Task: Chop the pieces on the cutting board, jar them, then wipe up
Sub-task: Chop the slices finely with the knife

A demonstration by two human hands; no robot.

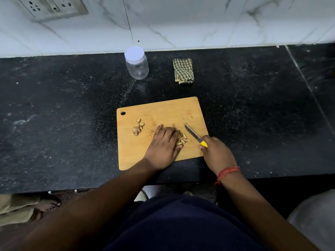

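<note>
While chopping on the cutting board (163, 113), held the left hand (163, 144) flat over the pale cut pieces (183, 138), fingers pressed together, pinning them near the board's middle. Gripped the knife (194, 135) in the right hand (216, 153), closed round the yellow handle, blade slanting up-left, tip apart from the pile's right edge. Lay nearer the left hand: a brown uncut lump (136, 131). Stood beyond the board: a capped jar (136, 63) and folded cloth (183, 71).

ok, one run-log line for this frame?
phase: chopping | left hand: pressing pieces on cutting board | right hand: gripping knife | jar: lidded | cloth: folded, untouched
</note>
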